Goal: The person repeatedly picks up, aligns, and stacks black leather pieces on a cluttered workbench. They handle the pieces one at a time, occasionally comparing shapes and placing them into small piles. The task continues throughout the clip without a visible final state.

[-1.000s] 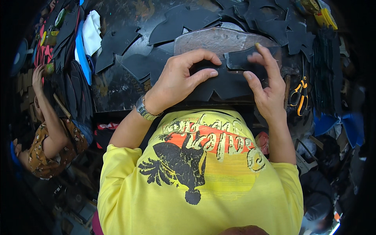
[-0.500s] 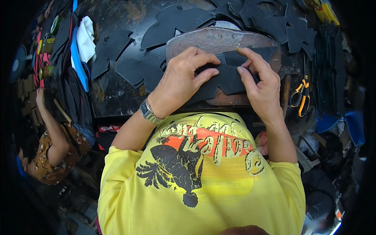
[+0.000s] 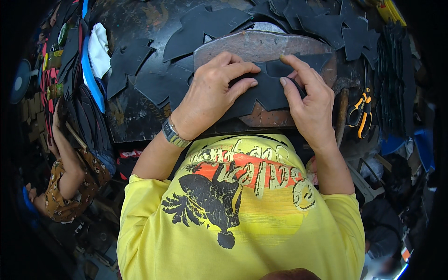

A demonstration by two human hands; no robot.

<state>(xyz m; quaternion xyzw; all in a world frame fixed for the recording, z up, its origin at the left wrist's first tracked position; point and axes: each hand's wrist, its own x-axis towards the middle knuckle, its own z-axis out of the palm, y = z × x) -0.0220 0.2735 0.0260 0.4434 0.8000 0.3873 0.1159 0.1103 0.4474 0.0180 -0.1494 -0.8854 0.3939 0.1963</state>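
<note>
Both of our hands press down on one black cut piece (image 3: 261, 91) that lies on a worn brownish slab (image 3: 261, 46) at the near edge of the dark workbench (image 3: 135, 116). Our left hand (image 3: 210, 93) lies flat over the piece's left part with its fingers curled onto it, and our right hand (image 3: 308, 102) pins the right part, forefinger stretched along the upper edge and thumb on the middle; the two hands sit close together, thumbs nearly meeting, and neither is clenched around the piece. A metal wristwatch (image 3: 172, 134) sits on the left wrist. Much of the piece is hidden under our palms, so we cannot tell its full outline. More black cut shapes (image 3: 205, 25) lie scattered and overlapping across the far side of the bench, crowding the slab's upper rim, and a stack of them (image 3: 392, 79) stands at the right. Just right of our right hand lie orange-handled pliers (image 3: 360, 112). At the left edge of the bench we see a white cloth (image 3: 99, 53) and a blue strip (image 3: 91, 79). Further left, another person's arm (image 3: 65, 158) in a brown patterned sleeve reaches up beside hanging dark pieces, well apart from our hands.
</note>
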